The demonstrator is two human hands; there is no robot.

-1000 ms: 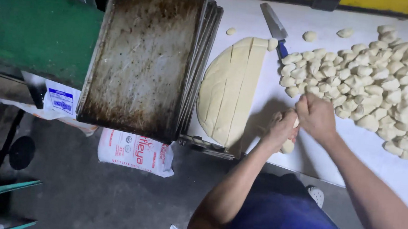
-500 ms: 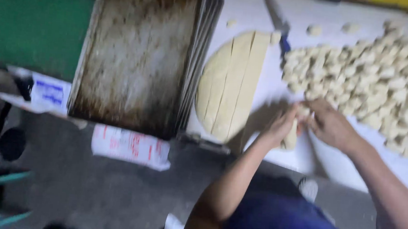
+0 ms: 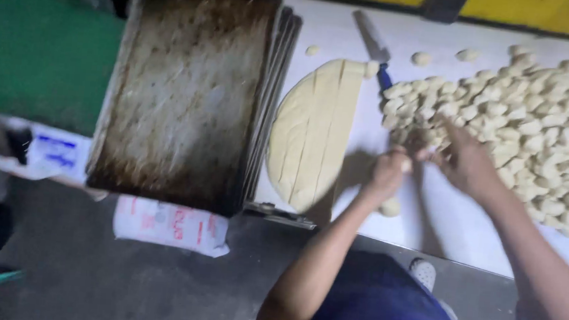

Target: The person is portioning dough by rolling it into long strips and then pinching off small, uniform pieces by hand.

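I have both hands over the white worktable (image 3: 428,222), close to its near edge. My left hand (image 3: 390,173) is curled shut around a small dough piece, though blur keeps me from seeing the piece itself. My right hand (image 3: 464,160) has its fingers spread, tips touching the near side of the pile of dough pieces (image 3: 524,125); it grips nothing that I can see. One lone dough piece (image 3: 391,206) lies on the table just beneath my left hand.

Open room is a bare strip of tabletop between the hands and the near edge, and a narrower gap between the pile and the scored dough slab (image 3: 312,132) to the left. Beyond the slab, a stack of baking trays (image 3: 188,91) overhangs the table's left end. A scraper with a blue handle (image 3: 375,42) lies past the slab's far tip.

Against half a second ago, my right hand has moved off my left and out to the pile; then the two were pressed together.

The slab is pale, smooth, half-round, cut in long parallel strips. The pieces are lumpy and cream-coloured. The top tray is dark, stained metal. A white printed sack (image 3: 171,225) lies on the grey floor below.
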